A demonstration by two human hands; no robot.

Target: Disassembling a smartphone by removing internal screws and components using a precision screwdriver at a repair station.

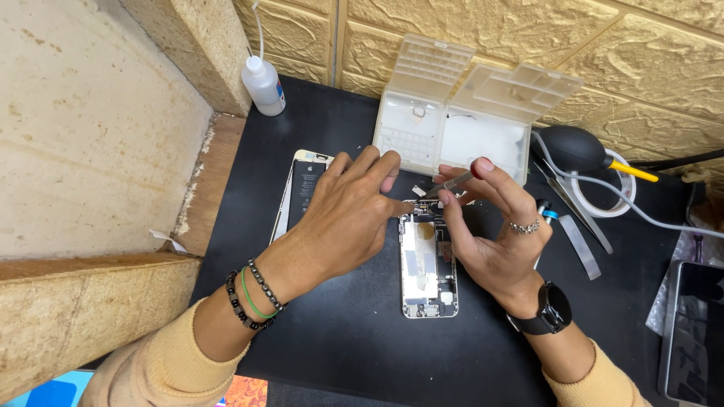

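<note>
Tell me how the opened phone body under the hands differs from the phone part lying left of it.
The opened silver phone body lies fully visible, its insides exposed, and both hands work at its top end. The gold-edged phone part is half hidden behind the left hand, untouched. Both lie flat on the black mat.

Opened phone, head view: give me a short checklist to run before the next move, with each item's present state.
1. Opened phone lies flat on the black mat: ok.
2. Left hand steadies its top edge: ok.
3. Right hand grips the screwdriver: ok.
4. Tip seated on a screw: cannot tell.
5. Parts box open within reach: ok.
6. Detached screen lies apart from the phone: ok.
</note>
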